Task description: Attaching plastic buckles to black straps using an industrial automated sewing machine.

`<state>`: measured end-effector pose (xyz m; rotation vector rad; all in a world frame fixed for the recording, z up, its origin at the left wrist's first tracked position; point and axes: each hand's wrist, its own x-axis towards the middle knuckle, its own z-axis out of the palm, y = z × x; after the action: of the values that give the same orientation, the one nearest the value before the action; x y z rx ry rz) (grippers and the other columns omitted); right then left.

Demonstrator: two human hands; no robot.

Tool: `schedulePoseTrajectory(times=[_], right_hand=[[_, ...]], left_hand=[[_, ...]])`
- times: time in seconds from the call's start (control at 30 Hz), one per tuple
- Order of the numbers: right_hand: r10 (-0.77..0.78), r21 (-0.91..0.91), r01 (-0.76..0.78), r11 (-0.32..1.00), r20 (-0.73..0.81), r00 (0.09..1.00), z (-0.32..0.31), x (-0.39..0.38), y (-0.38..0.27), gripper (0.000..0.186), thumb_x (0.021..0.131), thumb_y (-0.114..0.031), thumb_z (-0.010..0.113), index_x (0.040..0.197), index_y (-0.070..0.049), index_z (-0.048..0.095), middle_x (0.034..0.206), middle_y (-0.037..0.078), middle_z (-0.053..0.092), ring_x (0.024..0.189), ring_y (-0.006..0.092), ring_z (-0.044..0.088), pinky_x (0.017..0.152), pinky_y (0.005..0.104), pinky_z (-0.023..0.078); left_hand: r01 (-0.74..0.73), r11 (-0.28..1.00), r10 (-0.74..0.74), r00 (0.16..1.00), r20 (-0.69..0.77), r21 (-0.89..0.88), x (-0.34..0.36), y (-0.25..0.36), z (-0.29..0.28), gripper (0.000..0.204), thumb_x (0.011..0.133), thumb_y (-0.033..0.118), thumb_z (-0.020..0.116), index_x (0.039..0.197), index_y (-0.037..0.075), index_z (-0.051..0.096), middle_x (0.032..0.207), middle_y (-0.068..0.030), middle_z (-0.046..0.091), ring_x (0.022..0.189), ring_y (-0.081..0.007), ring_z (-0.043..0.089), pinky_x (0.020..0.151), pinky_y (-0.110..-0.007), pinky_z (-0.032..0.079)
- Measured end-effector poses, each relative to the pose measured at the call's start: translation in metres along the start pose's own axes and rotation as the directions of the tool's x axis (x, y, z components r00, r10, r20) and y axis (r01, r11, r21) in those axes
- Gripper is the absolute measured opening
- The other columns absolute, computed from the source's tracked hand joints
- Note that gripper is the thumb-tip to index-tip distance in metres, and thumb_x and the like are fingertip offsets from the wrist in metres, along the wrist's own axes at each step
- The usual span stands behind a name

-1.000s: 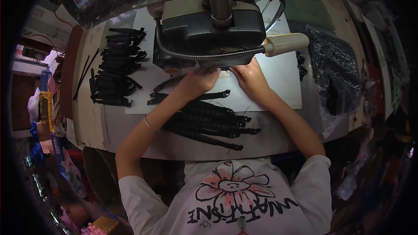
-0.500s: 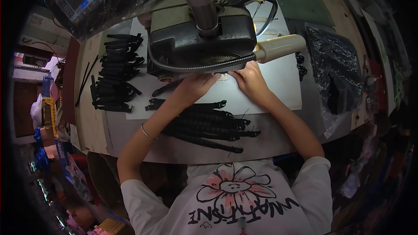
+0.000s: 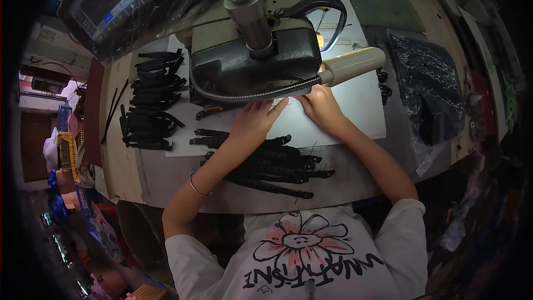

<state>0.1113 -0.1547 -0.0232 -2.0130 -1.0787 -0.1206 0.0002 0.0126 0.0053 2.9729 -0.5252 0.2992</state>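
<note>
My left hand (image 3: 252, 124) lies on the pale work surface at the front of a sewing machine head (image 3: 250, 58). Its thumb stretches toward the right hand, apart from the other fingers, whose tips go under the machine's edge. My right hand (image 3: 322, 104) is closed, its fingers bent and pressed together beside the left thumb. Whatever they grip is hidden by the hand and the machine. Left of my left hand lies a dark strap-like piece (image 3: 209, 111). Under and beside my left forearm spreads a bundle of black straps (image 3: 272, 166).
A stack of black straps (image 3: 152, 97) sits at the left. A flexible metal hose (image 3: 250, 98) with a cream lamp (image 3: 355, 65) crosses before the machine. A screen (image 3: 122, 0) stands far left, and a clear plastic bag of black material (image 3: 427, 94) lies right.
My left hand has shifted slightly down, its thumb now stretched toward the right hand. The right hand stays in nearly the same place. The whole view has shifted a little.
</note>
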Motion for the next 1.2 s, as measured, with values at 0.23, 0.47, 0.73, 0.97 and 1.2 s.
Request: schedulePoseTrajectory(times=[0.23,0.47,0.73,0.97,1.2], right_hand=[[-0.027,0.019,0.027,0.999,-0.033,0.999,0.002,0.000,0.000,0.007,0.076,-0.005,0.062,0.079,0.001,0.064,0.068,0.018,0.059,0.065,0.0361,0.056,0.060,0.0411,0.044],[-0.043,-0.082,0.042,0.996,-0.003,0.999,0.001,-0.004,-0.005,0.010,0.073,-0.007,0.065,0.077,0.000,0.058,0.091,0.012,0.054,0.092,0.0299,0.048,0.081,0.0386,0.036],[-0.051,-0.101,0.045,0.994,-0.058,0.997,-0.002,-0.002,-0.012,0.011,0.074,-0.011,0.065,0.076,-0.001,0.060,0.086,0.008,0.054,0.088,0.0259,0.048,0.078,0.0344,0.036],[-0.036,0.043,0.034,0.998,0.045,0.998,-0.012,0.000,-0.004,0.011,0.075,-0.008,0.064,0.082,-0.001,0.060,0.087,0.009,0.054,0.087,0.0263,0.048,0.079,0.0347,0.038],[-0.184,0.016,0.184,0.983,0.031,0.982,-0.013,0.005,-0.004,0.013,0.077,-0.007,0.061,0.078,0.002,0.053,0.086,0.014,0.053,0.085,0.0302,0.048,0.077,0.0358,0.040]], left_hand=[[0.006,0.999,-0.006,1.000,-0.017,0.043,-0.001,0.002,0.002,0.054,0.071,0.000,0.053,0.123,0.008,0.049,0.114,-0.0138,0.048,0.103,-0.0290,0.051,0.090,-0.037,0.042],[0.012,0.999,-0.012,1.000,-0.018,0.042,-0.005,0.005,0.003,0.052,0.072,0.001,0.053,0.123,0.007,0.048,0.111,-0.0137,0.048,0.101,-0.0282,0.051,0.090,-0.036,0.042],[0.064,0.998,-0.064,0.998,-0.007,0.008,-0.007,0.008,0.007,0.062,0.070,-0.007,0.049,0.129,0.013,0.045,0.115,-0.0153,0.052,0.107,-0.0294,0.052,0.087,-0.036,0.045],[0.129,0.979,-0.135,0.991,-0.027,-0.158,-0.013,-0.001,0.005,0.052,0.075,-0.003,0.049,0.123,0.016,0.053,0.118,-0.0107,0.053,0.110,-0.0284,0.050,0.091,-0.037,0.042],[0.223,0.878,-0.304,0.944,-0.132,-0.423,-0.006,-0.002,0.010,0.030,0.079,0.011,0.058,0.109,0.012,0.062,0.107,-0.0089,0.058,0.101,-0.0283,0.052,0.090,-0.039,0.037]])
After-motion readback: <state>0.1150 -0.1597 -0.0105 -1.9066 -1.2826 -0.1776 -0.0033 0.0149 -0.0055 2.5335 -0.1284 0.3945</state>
